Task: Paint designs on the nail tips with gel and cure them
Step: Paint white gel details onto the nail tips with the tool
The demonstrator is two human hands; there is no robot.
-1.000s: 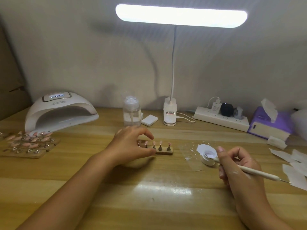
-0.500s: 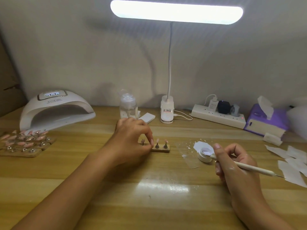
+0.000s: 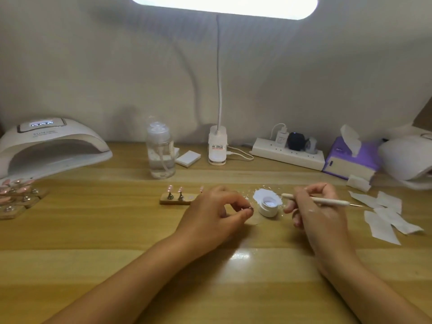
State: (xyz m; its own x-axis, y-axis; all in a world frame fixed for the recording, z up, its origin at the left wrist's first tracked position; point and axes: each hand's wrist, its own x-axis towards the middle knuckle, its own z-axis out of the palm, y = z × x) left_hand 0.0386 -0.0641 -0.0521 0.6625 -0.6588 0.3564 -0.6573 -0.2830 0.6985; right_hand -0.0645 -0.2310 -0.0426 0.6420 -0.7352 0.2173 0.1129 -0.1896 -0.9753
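Pinching a small piece [image 3: 250, 208], too small to name surely, between thumb and forefinger, the left hand [image 3: 217, 213] lies on the wooden desk [image 3: 117, 230] just left of the white gel pot [image 3: 268, 206], the other fingers curled under; the piece is near the pot's left wall, not touching it. Right hand [image 3: 313, 206]: just right of the pot, fingers curled round a white-handled brush [image 3: 327, 201] held nearly level, one end pointing at the pot's rim, the fine metal tip away from it. Pot: open, pale gel inside. White gel smear [image 3: 261, 194]: directly behind the pot. Wooden holder strip [image 3: 175, 202]: left of the pot beyond the left hand, carrying pink nail tips [image 3: 170, 188] upright on metal stands. Racks of pink tips [image 3: 16, 195]: far left of the pot. Nail curing lamp [image 3: 51, 146]: far left and behind, display lit. Clear pump bottle [image 3: 160, 153]: behind and left. Desk lamp clamp base [image 3: 217, 148]: behind, slightly left. Power strip [image 3: 289, 153] and purple tissue box [image 3: 350, 160]: behind and right. Cut paper wipes [image 3: 385, 213]: well to the right.
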